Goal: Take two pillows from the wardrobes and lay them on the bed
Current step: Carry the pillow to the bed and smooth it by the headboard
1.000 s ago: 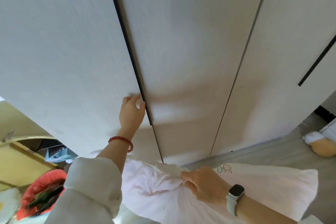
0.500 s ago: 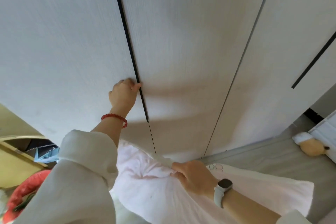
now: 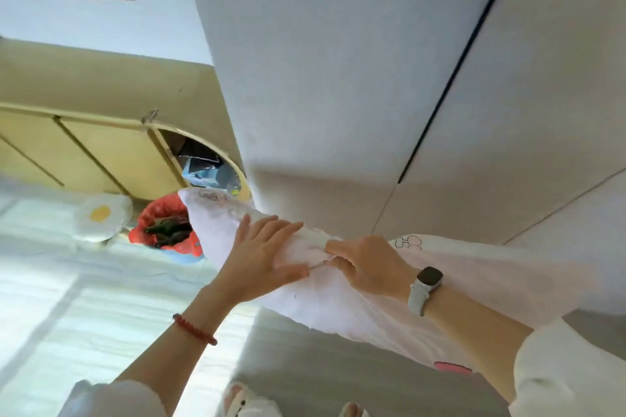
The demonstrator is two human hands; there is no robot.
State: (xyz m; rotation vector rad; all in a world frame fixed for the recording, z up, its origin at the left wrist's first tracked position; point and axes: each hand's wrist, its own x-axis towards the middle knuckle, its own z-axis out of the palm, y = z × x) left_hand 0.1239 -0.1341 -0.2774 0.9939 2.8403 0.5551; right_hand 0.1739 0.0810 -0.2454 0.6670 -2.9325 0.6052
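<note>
Both hands have the pillow (image 3: 338, 294) out before the shut wardrobe (image 3: 338, 78), the left hand (image 3: 261, 261) spread flat on it, the right hand (image 3: 369, 264) bunching its soft, light cover, so gripping the edge looks surest.

A bedroom in a home is showing here: tall pale grey wardrobe doors (image 3: 355, 78) with thin black seams are rising over a grey wood-grain floor (image 3: 338, 366). A white quilted bed surface (image 3: 61, 298) is lying at the left, beside a yellowish wooden headboard (image 3: 101, 152), and a white fried-egg-shaped cushion (image 3: 101, 217) is resting there.
</note>
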